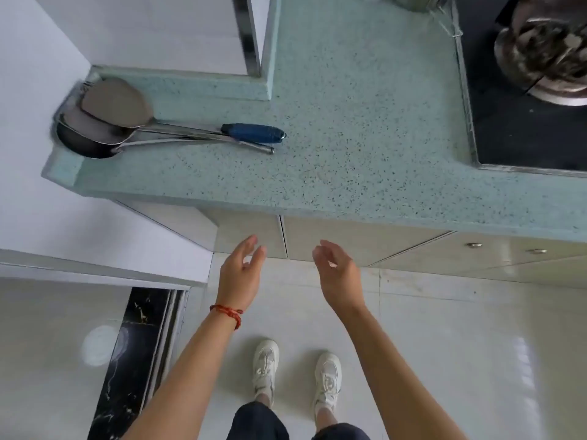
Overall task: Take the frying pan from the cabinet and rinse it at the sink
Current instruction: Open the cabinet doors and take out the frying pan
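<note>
Below the pale green speckled countertop (349, 122) run beige cabinet doors (349, 239), all closed. My left hand (239, 274), with a red string bracelet on its wrist, is held out in front of the doors with its fingers apart and nothing in it. My right hand (341, 274) is beside it, fingers loosely curled and apart, also holding nothing. Neither hand touches a door. No frying pan and no sink are in view.
A metal ladle (95, 138) and a spatula with a blue handle (254, 132) lie in the counter's left corner. A black stove top (514, 122) with a burner (546, 52) sits at the right. Two round knobs (475, 245) show on the right-hand cabinet doors. My white shoes (266, 369) stand on the tiled floor.
</note>
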`<state>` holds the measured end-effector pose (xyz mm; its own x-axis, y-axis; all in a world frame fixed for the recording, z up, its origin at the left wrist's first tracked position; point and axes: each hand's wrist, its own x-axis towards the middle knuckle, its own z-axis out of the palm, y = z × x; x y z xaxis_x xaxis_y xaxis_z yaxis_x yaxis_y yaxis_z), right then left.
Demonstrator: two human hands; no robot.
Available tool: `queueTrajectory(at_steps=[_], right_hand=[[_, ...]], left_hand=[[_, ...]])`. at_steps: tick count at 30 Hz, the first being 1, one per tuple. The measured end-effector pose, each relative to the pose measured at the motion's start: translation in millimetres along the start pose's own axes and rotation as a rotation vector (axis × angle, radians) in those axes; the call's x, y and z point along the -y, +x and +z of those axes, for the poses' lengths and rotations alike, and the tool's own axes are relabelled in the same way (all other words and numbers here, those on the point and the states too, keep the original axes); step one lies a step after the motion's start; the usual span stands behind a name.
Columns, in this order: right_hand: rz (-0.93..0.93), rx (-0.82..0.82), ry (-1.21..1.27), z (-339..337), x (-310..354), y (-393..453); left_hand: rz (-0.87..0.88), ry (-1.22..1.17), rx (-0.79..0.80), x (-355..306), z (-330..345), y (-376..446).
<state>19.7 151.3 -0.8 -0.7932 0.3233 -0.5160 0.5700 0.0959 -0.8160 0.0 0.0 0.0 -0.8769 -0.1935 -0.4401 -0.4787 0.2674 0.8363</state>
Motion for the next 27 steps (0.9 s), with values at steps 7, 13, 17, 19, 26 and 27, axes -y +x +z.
queueTrajectory(at_steps=[7,13,17,19,26,27], right_hand=[[0.238,0.013,0.841,43,6,47],[0.279,0.037,1.166,59,11,61],[0.270,0.067,1.246,67,11,60],[0.264,0.059,1.264,68,11,59],[0.273,0.028,1.214,66,2,40],[0.280,0.011,1.203,65,1,36]], left_hand=[[-0.251,-0.598,0.121,6,5,58],[-0.275,-0.860,0.270,-1,4,69],[-0.272,-0.931,0.306,0,6,69],[-0.286,-1.009,0.290,0,9,72],[-0.292,-1.042,0.259,6,12,73],[-0.295,-1.039,0.250,7,12,70]])
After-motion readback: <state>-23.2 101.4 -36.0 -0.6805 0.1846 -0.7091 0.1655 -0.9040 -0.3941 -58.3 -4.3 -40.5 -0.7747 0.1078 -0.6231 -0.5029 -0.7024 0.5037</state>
